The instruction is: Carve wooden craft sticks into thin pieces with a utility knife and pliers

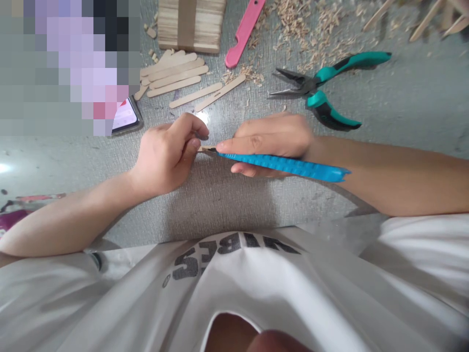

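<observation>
My right hand [274, 137] is closed around a blue utility knife [289, 165], its handle slanting down to the right past the wrist. The thumb or a finger presses near the knife's dark front end. Pinched in my left hand [164, 156] is a short wooden stick [205, 148], mostly hidden by the fingers. The knife's front end meets the stick in the small gap between both hands. Above the hands, two loose popsicle sticks [196, 95] lie on the table, beside a fanned pile of several more [176, 73].
A banded bundle of sticks [208, 27] lies at the back, beside a pink knife handle [245, 34]. Wood shavings [311, 29] cover the table's far part. Green-handled pliers [318, 88] lie open above my right hand. A phone [126, 115] is at the left, and cut sticks [425, 22] are far right.
</observation>
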Demonstrator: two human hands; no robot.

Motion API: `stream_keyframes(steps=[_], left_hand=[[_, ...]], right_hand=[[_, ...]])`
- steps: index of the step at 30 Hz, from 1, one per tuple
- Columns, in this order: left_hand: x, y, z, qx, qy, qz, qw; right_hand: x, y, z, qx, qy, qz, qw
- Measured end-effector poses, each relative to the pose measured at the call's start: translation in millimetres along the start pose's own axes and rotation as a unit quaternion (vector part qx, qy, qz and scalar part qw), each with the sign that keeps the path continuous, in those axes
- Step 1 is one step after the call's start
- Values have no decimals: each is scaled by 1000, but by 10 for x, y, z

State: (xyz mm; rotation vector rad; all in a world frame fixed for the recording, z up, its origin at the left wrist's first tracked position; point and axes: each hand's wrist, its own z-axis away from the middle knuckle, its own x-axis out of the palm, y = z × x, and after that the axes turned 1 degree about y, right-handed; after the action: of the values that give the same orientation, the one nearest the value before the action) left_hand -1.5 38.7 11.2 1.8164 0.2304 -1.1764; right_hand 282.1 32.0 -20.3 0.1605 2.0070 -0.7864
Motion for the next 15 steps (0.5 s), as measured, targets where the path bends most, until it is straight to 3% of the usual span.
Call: stream_keyframes(steps=[1,4,9,15], left_hand=[[-1,-4,-3,2,0,3,1000],[3,-19,-12,16,6,20,1000],[-18,2,-23,15,0,17,1000],[-84,51,-33,-8,-29,31,999]], right_hand=[[-26,9,-21,-49,16,-43,998],[-90,13,-83,-56,88,-109,989],[-133,21,-141,-59,43,-102,992],[-159,62,-164,-106,43,-103,988]])
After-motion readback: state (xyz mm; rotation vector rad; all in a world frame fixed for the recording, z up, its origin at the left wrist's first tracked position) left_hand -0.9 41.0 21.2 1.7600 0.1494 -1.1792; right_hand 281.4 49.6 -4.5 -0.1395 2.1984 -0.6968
